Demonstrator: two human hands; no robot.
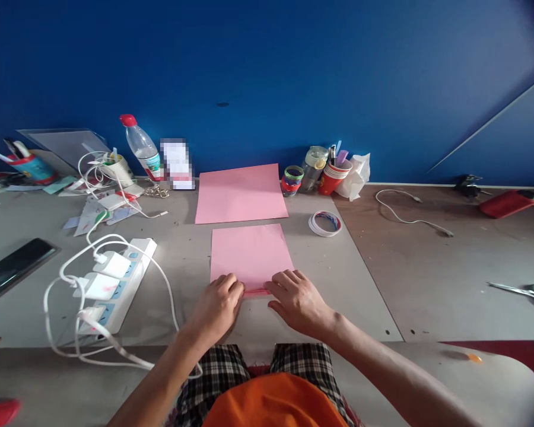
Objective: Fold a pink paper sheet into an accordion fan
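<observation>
A pink sheet of paper (250, 252) lies flat before me, with a narrow folded strip along its near edge. At that edge's left end, my left hand (223, 305) is closed on the sheet, its fingers curled and the thumb mostly hidden. My right hand (299, 301) grips the right end of the same fold, fingers bent over the paper and thumb below. Just beyond lies a second pink sheet (242, 194), untouched and against the blue wall. A roll of tape (325, 224) rests to the right of the sheets.
To the left, a white power strip (136, 276) carries plugs and looping cables. A bottle (142, 148), a phone (178, 165), a jar (292, 179) and a red paper cup (333, 178) line the wall. Scissors (527, 290) lie far right; a dark phone (18, 267) lies far left.
</observation>
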